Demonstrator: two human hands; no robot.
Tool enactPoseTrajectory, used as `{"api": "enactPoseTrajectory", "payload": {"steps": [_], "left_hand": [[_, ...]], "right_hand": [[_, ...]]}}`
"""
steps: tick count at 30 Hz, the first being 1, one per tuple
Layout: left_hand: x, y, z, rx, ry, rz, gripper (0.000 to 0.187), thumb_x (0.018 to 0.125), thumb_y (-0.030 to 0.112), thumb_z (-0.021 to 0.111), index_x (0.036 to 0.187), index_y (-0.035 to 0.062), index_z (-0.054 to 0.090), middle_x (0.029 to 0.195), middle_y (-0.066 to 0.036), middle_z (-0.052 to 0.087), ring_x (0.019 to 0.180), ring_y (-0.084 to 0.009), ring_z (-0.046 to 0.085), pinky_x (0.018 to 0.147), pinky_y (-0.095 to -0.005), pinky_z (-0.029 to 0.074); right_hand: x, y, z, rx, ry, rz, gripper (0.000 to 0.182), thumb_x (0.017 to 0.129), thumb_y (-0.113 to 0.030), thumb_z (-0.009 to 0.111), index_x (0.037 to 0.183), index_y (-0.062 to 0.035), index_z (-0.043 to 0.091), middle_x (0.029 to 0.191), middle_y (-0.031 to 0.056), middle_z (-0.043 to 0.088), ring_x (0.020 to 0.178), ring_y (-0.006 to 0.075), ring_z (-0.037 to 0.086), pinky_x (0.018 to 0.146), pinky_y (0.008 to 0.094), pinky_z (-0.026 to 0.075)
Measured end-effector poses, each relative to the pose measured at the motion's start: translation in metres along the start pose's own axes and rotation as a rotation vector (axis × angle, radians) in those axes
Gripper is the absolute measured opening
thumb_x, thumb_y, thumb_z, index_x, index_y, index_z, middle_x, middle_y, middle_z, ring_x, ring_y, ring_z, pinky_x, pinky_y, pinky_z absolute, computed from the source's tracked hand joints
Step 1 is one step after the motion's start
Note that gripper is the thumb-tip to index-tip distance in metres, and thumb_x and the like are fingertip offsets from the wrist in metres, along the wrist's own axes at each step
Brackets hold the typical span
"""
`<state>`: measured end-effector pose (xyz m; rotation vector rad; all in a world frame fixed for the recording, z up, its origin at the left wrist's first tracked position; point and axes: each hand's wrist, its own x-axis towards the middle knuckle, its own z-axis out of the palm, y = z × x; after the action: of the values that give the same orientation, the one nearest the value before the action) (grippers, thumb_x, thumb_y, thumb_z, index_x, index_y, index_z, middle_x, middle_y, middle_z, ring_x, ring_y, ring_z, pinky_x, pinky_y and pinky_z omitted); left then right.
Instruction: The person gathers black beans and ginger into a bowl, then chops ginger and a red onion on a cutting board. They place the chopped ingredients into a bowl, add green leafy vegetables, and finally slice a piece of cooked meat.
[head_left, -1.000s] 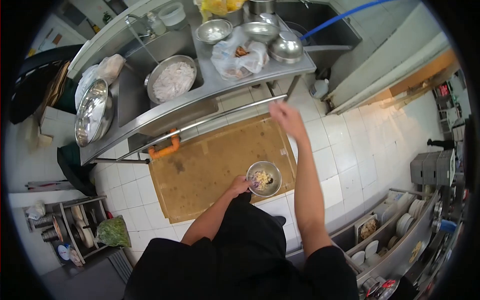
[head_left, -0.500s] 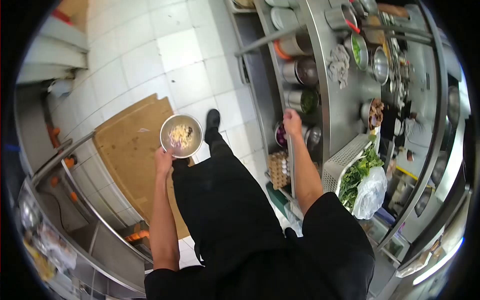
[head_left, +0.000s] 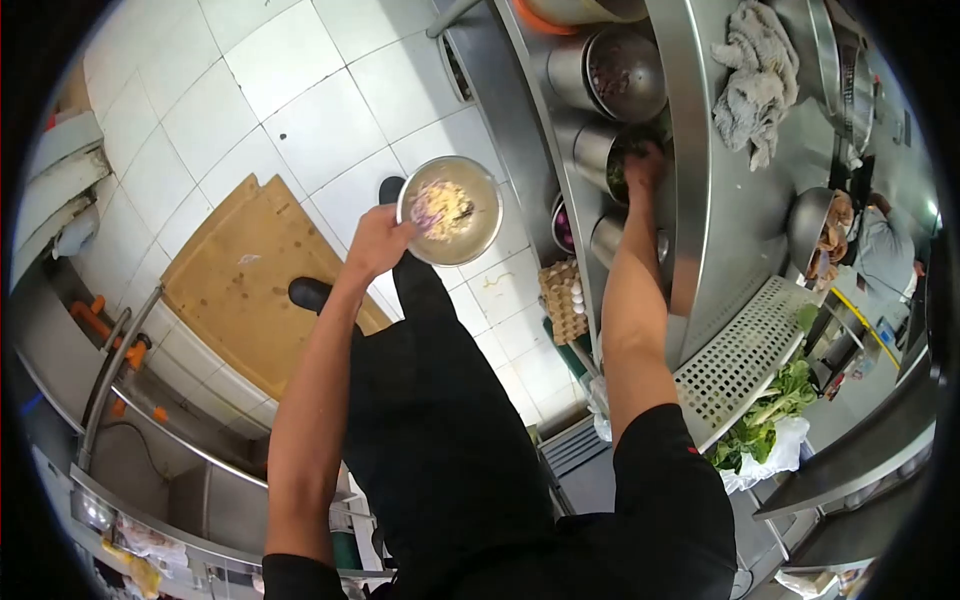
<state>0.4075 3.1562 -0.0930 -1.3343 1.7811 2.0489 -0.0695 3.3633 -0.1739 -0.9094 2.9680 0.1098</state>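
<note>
A round steel bowl (head_left: pixel 487 215) with chopped yellow and purplish food (head_left: pixel 440 210) is held at its left rim by my left hand (head_left: pixel 380 240), above the floor. My right hand (head_left: pixel 643 168) reaches under the steel counter, into the mouth of a steel pot (head_left: pixel 594 153) with dark green contents. Its fingers are in shadow inside the pot, so their grip is hidden. Beside that pot stands another steel pot (head_left: pixel 570 78), with a dark bowl (head_left: pixel 640 75) at its mouth.
A steel counter (head_left: pixel 735 200) carries a grey cloth (head_left: pixel 755 80), a perforated white crate (head_left: pixel 730 365) and leafy greens (head_left: pixel 770 410). Egg trays (head_left: pixel 562 310) sit low beside the shelf. A brown board (head_left: pixel 250 290) lies on the tiled floor (head_left: pixel 310 100). A person (head_left: pixel 885 245) is at the far right.
My right hand has moved from in front of the shelf into the pot of greens. My left hand has brought the bowl rightward, closer to the shelf. The view has shifted nearer the counter.
</note>
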Motion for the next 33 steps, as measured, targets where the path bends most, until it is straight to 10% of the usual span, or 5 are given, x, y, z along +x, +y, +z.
{"api": "enactPoseTrajectory", "payload": {"steps": [6, 23, 28, 33], "left_hand": [[0.029, 0.044, 0.037, 0.151, -0.056, 0.034, 0.028, 0.082, 0.023, 0.060, 0.085, -0.0042, 0.065, 0.076, -0.027, 0.061, 0.075, -0.0424, 0.060, 0.071, -0.0445, 0.048], [0.053, 0.084, 0.091, 0.106, -0.052, 0.081, 0.030, 0.080, 0.024, 0.063, 0.086, -0.0048, 0.066, 0.081, -0.028, 0.064, 0.083, -0.0437, 0.063, 0.077, -0.0452, 0.050], [0.057, 0.080, 0.098, 0.066, -0.029, 0.021, 0.031, 0.080, 0.024, 0.064, 0.086, -0.0059, 0.065, 0.079, -0.027, 0.064, 0.080, -0.0421, 0.063, 0.076, -0.0439, 0.050], [0.063, 0.081, 0.095, 0.064, -0.002, 0.041, 0.024, 0.079, 0.018, 0.061, 0.075, -0.0058, 0.060, 0.066, -0.016, 0.062, 0.063, -0.0244, 0.060, 0.066, -0.0369, 0.049]], "right_hand": [[-0.045, -0.052, -0.080, 0.933, -0.065, 0.428, 0.041, 0.080, -0.014, 0.074, 0.119, -0.0098, 0.062, 0.113, 0.0058, 0.061, 0.091, 0.0196, 0.061, 0.060, 0.0291, 0.054], [-0.053, -0.021, -0.070, 0.932, 0.011, 0.453, 0.036, 0.082, -0.014, 0.071, 0.116, -0.0051, 0.062, 0.104, 0.0052, 0.064, 0.088, 0.0154, 0.061, 0.071, 0.0290, 0.051], [-0.108, -0.101, -0.135, 0.909, -0.227, 0.246, 0.035, 0.083, -0.014, 0.070, 0.116, -0.0038, 0.063, 0.101, 0.0050, 0.065, 0.087, 0.0142, 0.061, 0.074, 0.0290, 0.050], [-0.128, -0.160, -0.182, 0.871, -0.375, 0.210, 0.035, 0.087, -0.027, 0.065, 0.115, -0.0062, 0.062, 0.098, 0.0103, 0.066, 0.092, 0.0169, 0.059, 0.083, 0.0292, 0.047]]}}
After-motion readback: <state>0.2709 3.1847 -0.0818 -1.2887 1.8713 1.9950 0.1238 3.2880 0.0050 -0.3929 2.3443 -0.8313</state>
